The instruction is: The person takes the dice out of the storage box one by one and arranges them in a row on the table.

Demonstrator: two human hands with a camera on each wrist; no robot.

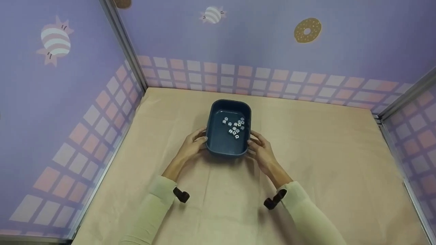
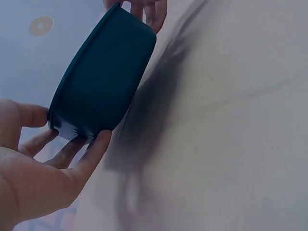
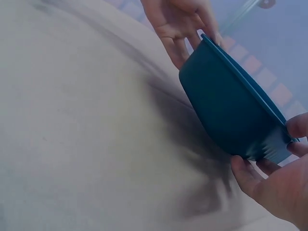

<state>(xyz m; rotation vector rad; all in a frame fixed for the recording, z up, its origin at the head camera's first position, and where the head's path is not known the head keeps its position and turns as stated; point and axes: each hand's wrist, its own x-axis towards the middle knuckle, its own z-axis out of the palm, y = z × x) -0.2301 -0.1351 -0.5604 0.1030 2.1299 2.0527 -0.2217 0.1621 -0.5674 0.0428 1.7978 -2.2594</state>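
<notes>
Blue, the tray point(image 1: 224, 146) is gripped by both hands: the left hand point(image 1: 193, 144) pinches its left side, the right hand point(image 1: 262, 150) its right, thumbs at the rim, neither hand nearer. They hold it toward its lower end, so most of its length lies beyond the grip, long axis running up the frame, near the middle of the head view. White dice point(image 1: 234, 128) lie inside, mostly bunched along its right, with two apart at upper left. Judging by the wrist views, it is raised above the beige cloth point(image 1: 323, 153).
</notes>
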